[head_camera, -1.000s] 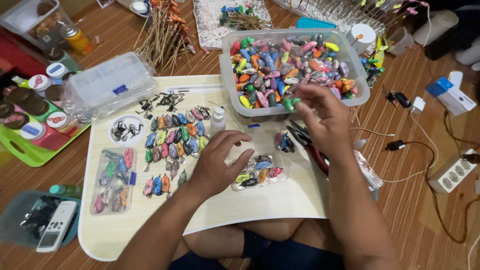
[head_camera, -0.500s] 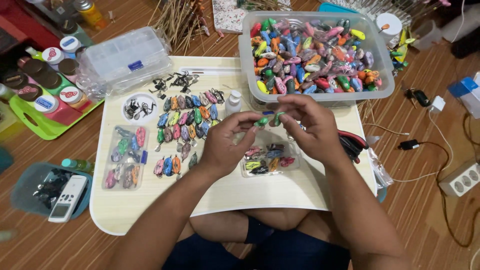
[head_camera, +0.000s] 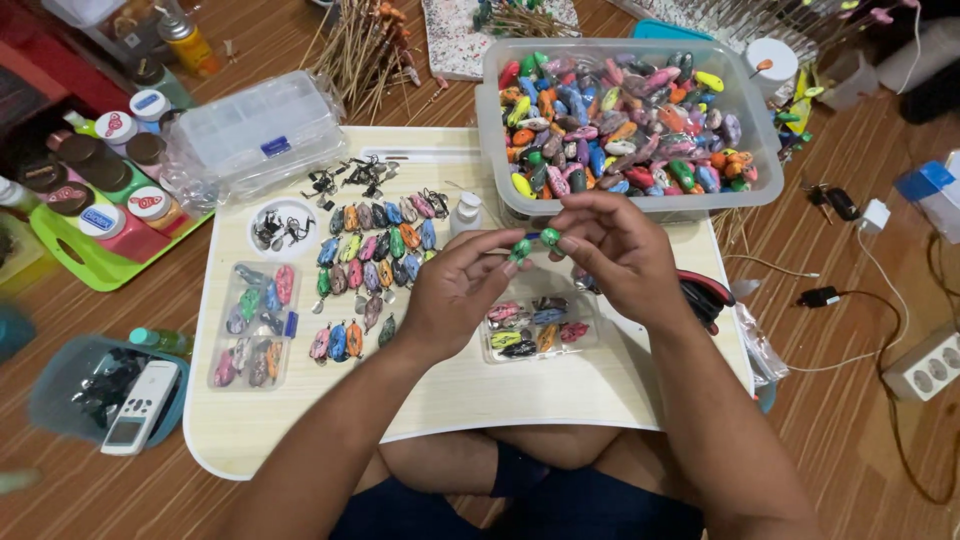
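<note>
Together, both hands, left hand and right hand, are pinching a small green frog-shaped plastic lure; likely light, rigid and slick, best gripped at its ends.

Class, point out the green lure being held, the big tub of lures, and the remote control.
Green lure (head_camera: 533, 242), head view: its middle, between the fingertips.
Tub (head_camera: 487, 130), head view: its left wall.
Remote (head_camera: 140, 407), head view: middle of its white body.

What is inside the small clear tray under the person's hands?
The small clear tray holds several painted lures: pink, green, dark and orange ones show. Its upper edge is hidden behind the left hand and right hand.
</note>
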